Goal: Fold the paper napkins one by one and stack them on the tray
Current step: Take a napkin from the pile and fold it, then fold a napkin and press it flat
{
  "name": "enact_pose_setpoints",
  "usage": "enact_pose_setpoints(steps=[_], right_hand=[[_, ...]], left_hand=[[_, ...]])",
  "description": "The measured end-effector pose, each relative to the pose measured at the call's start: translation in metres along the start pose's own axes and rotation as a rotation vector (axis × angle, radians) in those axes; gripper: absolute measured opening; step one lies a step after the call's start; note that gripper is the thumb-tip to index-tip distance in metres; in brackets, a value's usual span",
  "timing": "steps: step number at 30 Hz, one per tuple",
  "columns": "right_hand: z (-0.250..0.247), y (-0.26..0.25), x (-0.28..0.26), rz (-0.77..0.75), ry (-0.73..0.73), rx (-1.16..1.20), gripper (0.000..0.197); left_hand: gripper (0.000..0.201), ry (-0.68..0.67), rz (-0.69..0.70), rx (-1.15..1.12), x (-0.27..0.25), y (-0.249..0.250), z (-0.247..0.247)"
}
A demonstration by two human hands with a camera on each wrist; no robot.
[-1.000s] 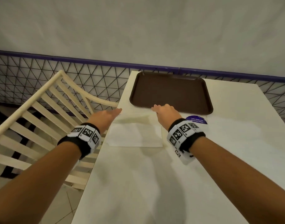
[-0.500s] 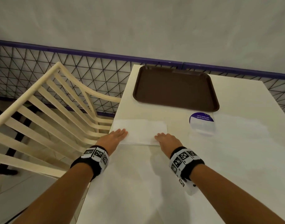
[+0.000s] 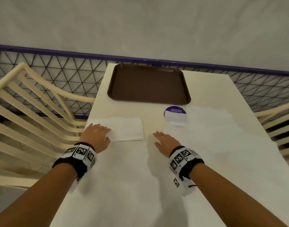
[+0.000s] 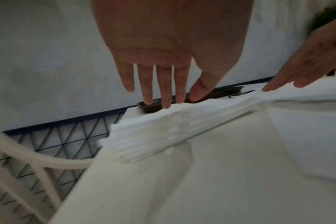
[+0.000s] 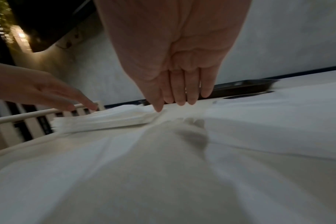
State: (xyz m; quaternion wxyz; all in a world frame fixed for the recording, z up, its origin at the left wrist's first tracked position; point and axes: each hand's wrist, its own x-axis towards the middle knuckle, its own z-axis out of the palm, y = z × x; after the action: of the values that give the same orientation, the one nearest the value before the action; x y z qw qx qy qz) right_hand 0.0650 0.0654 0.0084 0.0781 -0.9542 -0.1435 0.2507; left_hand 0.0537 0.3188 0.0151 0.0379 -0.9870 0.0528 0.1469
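1. Napkins (image 3: 124, 128) lie as a folded white stack in the middle left of the head view, on the cream table (image 3: 140, 185), below the brown tray (image 3: 148, 84). The tray holds nothing.
2. Half a second ago the near edge of the stack was under both hands. Now only the left hand (image 3: 96, 136) is over its left end, fingers straight and flat. Whether it presses the paper I cannot tell.
3. The right hand (image 3: 165, 141) has come off the stack. It is now to the right of it, apart, above the bare table, with straight fingers and holding nothing.
4. A round purple sticker (image 3: 175, 115) sits right of centre, below the tray's right corner, as before. Cream chairs (image 3: 34, 112) stand at the left and right edges.
5. In the left wrist view, the left hand (image 4: 169, 53) hangs open at the top centre. Its fingertips (image 4: 166, 104) reach the far edge of the napkins (image 4: 173, 128). The right hand (image 4: 307, 63) shows at the upper right.
6. In the right wrist view, the right hand (image 5: 175, 60) is open, fingers close together, above the table (image 5: 163, 174). The napkins (image 5: 109, 119) lie at the centre left, and the tray (image 5: 246, 86) at the middle right. The left hand (image 5: 38, 89) is over the stack.
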Motion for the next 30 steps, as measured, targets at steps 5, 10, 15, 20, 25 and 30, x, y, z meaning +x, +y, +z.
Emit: enact_pose_setpoints(steps=[5, 10, 15, 20, 25, 30], right_hand=[[0.016, 0.091, -0.045, 0.213, 0.021, 0.016, 0.054], [0.025, 0.133, -0.073, 0.241, 0.003, 0.041, 0.053], [0.027, 0.136, -0.065, 0.149, 0.191, -0.196, 0.03], [0.02, 0.136, -0.066, 0.087, 0.242, -0.159, 0.016], [0.01, 0.144, -0.081, -0.029, 0.433, 0.173, 0.014], [-0.006, 0.149, -0.094, -0.016, 0.43, 0.288, 0.02]], left_hand=[[0.044, 0.142, 0.201, -0.108, 0.009, 0.065, -0.017], [0.04, 0.111, 0.379, -0.123, 0.024, 0.129, -0.014], [0.045, 0.055, 0.446, -0.081, 0.03, 0.17, -0.01], [0.069, -0.032, 0.433, -0.079, 0.03, 0.198, 0.002], [0.072, 0.082, 0.415, -0.037, 0.034, 0.217, -0.002], [0.018, 0.338, 0.534, -0.093, 0.038, 0.211, -0.009]])
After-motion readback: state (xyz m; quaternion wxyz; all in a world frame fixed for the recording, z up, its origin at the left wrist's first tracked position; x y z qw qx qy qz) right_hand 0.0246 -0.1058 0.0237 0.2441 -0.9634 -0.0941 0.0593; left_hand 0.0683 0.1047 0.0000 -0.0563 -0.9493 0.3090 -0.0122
